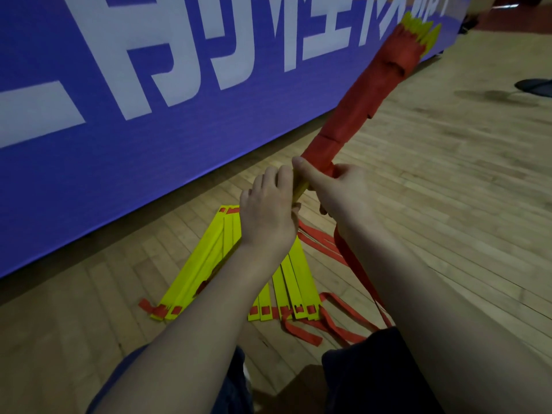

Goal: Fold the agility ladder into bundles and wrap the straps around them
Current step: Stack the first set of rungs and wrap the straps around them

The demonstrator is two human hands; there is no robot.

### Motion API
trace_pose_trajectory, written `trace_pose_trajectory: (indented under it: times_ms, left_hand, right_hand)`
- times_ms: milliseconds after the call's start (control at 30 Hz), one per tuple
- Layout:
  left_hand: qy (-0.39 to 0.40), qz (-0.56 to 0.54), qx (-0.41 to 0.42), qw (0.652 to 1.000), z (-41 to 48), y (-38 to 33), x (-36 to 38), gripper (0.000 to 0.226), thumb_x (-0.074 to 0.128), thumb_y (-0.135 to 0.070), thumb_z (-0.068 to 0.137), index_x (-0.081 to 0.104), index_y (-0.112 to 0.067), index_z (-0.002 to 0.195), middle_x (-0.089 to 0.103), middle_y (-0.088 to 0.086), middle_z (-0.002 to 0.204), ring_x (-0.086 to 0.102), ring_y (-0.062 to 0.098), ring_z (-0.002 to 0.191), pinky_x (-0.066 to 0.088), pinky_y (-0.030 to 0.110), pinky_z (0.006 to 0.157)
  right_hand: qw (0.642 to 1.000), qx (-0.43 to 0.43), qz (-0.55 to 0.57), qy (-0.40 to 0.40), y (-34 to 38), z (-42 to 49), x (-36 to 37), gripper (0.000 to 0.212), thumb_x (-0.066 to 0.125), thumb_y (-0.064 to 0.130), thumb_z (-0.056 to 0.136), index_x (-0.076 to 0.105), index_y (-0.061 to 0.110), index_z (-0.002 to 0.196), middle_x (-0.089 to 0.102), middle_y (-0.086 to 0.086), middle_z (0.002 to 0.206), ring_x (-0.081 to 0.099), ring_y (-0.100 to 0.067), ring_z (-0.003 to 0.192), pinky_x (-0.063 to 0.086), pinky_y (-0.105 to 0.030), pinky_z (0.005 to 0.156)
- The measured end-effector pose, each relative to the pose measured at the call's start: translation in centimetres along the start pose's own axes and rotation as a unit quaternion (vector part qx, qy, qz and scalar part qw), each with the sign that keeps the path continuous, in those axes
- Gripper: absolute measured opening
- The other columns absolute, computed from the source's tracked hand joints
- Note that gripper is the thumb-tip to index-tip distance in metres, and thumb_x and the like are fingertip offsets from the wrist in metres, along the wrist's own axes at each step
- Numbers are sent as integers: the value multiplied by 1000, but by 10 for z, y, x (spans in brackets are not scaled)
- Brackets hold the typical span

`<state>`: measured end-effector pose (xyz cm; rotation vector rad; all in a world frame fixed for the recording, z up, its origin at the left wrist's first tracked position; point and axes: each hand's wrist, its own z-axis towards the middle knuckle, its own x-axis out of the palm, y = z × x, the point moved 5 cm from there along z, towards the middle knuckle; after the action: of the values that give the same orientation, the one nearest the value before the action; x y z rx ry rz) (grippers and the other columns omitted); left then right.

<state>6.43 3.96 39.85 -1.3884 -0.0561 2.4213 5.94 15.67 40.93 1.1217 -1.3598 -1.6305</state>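
I hold up a bundle (pixel 367 94) of yellow ladder rungs wound in red strap, pointing away to the upper right, its yellow tips bare at the far end. My left hand (pixel 268 210) grips the bundle's near end. My right hand (pixel 337 186) grips it just beyond, thumb lying along the red wrap. A loose red strap (pixel 355 264) hangs from my right hand down past my forearm. On the floor below lie more yellow rungs (pixel 295 279), fanned out, with red strap ends (pixel 301 331) trailing from them.
A blue banner (pixel 149 115) with large white characters stands along the wooden floor (pixel 448 174) to the left and ahead. A dark shoe (pixel 534 86) shows at the right edge. My knees in dark shorts are at the bottom.
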Motion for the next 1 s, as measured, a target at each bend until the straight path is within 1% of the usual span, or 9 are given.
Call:
trace_pose_trajectory:
  times_ms: [133, 233, 333, 433, 567, 633, 767, 833, 1000]
  left_hand:
    - [-95, 53, 51, 993, 0, 3, -2, 68, 93, -7, 50, 52, -9, 104, 62, 9, 91, 63, 29, 79, 49, 36, 63]
    - [-104, 16, 67, 992, 5, 6, -7, 60, 90, -8, 55, 55, -8, 103, 59, 11, 94, 61, 32, 83, 48, 38, 67]
    - [-22, -154, 33, 987, 12, 16, -3, 49, 81, -23, 70, 52, -10, 107, 48, 6, 102, 54, 27, 95, 39, 34, 77]
    - [40, -347, -11, 937, 14, 26, -1, 53, 72, -37, 67, 48, -26, 114, 42, -3, 113, 48, 16, 105, 42, 29, 87]
    - [203, -445, -85, 868, 14, 38, 10, 52, 75, -41, 60, 56, -45, 109, 56, -5, 125, 57, 16, 116, 48, 46, 102]
    - [288, -473, -103, 827, 13, 42, 14, 61, 80, -44, 55, 64, -34, 113, 71, 1, 112, 68, 20, 103, 51, 52, 97]
    - [350, -471, -79, 806, 10, 44, 11, 67, 88, -48, 51, 69, -25, 111, 72, 12, 109, 69, 33, 102, 50, 59, 96]
    - [358, -489, -65, 793, 7, 42, 7, 59, 86, -37, 58, 67, -16, 110, 72, 16, 104, 70, 34, 97, 53, 55, 92]
    - [339, -545, -113, 758, 5, 38, -2, 33, 75, -9, 59, 63, 3, 88, 67, 16, 65, 65, 30, 55, 54, 34, 58]
  right_hand:
    - [999, 0, 5, 44, 4, -5, 5, 37, 75, 41, 82, 69, 6, 72, 67, -13, 65, 51, -12, 36, 39, -22, 36]
    - [997, -2, 64, 48, 3, -6, 5, 24, 75, 28, 83, 69, 7, 72, 67, -13, 63, 54, -18, 39, 44, -26, 40]
    - [994, -32, 92, 53, 3, 1, 0, 19, 73, 17, 84, 66, 10, 68, 60, -4, 54, 51, -18, 38, 42, -26, 39]
    - [989, -52, 97, 100, 2, 7, -6, 16, 73, 12, 84, 67, 9, 69, 64, -11, 59, 54, -19, 39, 43, -26, 40]
    - [974, -74, 99, 192, 4, 5, -7, 7, 72, 5, 84, 69, 3, 78, 68, -13, 67, 59, -19, 45, 46, -25, 42]
    - [966, -74, 107, 225, 6, 3, -6, 7, 72, 5, 82, 68, -1, 84, 69, -17, 72, 60, -20, 48, 45, -24, 43]
    - [944, -82, 135, 290, 11, -3, -2, 12, 74, 7, 75, 68, 0, 82, 68, -18, 72, 59, -16, 44, 43, -24, 42]
    - [930, -80, 165, 319, 13, -6, 0, 10, 75, 8, 72, 68, 6, 79, 69, -9, 67, 58, -14, 41, 43, -23, 41]
    - [923, -68, 145, 349, 8, -4, 4, 20, 68, 14, 73, 62, 9, 91, 71, -2, 71, 61, -15, 48, 47, -25, 45]
